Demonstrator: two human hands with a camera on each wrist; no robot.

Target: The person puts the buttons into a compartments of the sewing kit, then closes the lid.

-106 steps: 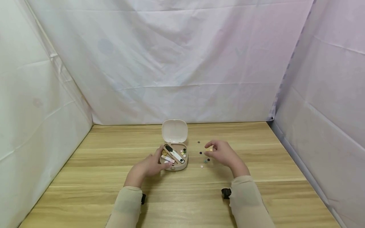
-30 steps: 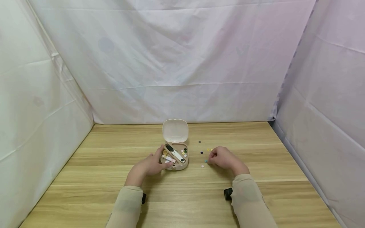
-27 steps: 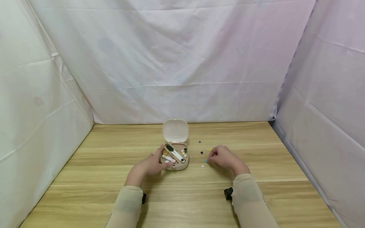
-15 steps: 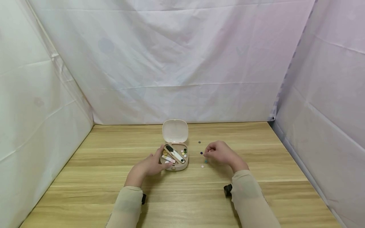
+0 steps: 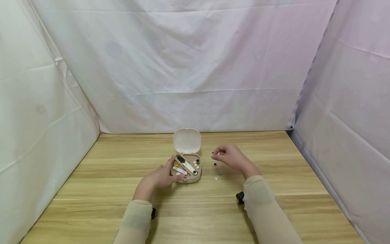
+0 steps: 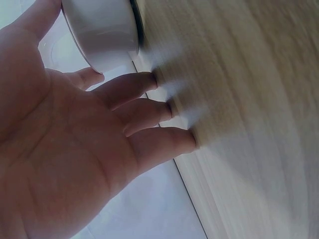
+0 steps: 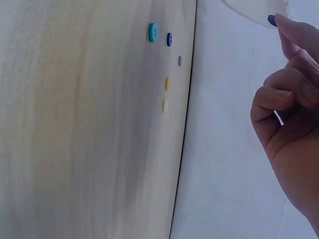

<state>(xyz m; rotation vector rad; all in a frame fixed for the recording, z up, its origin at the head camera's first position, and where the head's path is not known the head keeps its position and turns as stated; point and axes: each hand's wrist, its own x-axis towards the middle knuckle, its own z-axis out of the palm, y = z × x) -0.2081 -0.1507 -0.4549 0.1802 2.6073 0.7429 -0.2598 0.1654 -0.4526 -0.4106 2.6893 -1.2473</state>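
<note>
A small cream sewing box (image 5: 192, 179) stands on the table with its lid (image 5: 187, 140) raised. Beside it my left hand (image 5: 158, 177) is spread, thumb along the front rim and index finger at the left side. Its other fingertips rest on the wood in the left wrist view. Between right thumb and index finger I pinch a dark blue button (image 7: 271, 20), lifted above the table. The right hand (image 5: 232, 157) is right of the box. Several loose buttons lie below it, among them a teal button (image 5: 220, 173) and a pink button (image 5: 216, 178).
Inside the box lie a slim black-and-white tool (image 5: 187, 165), a gold ring-shaped piece (image 5: 176, 164), a printed strip (image 5: 180, 170) and several buttons. Another blue button (image 7: 169, 40), a grey one (image 7: 180, 60) and a yellow one (image 7: 167, 83) are on the table. White cloth (image 5: 195, 67) hangs behind.
My right hand has picked up the dark button near the teal one, risen, and moved left and away from me with it. The left hand stays at the box.
</note>
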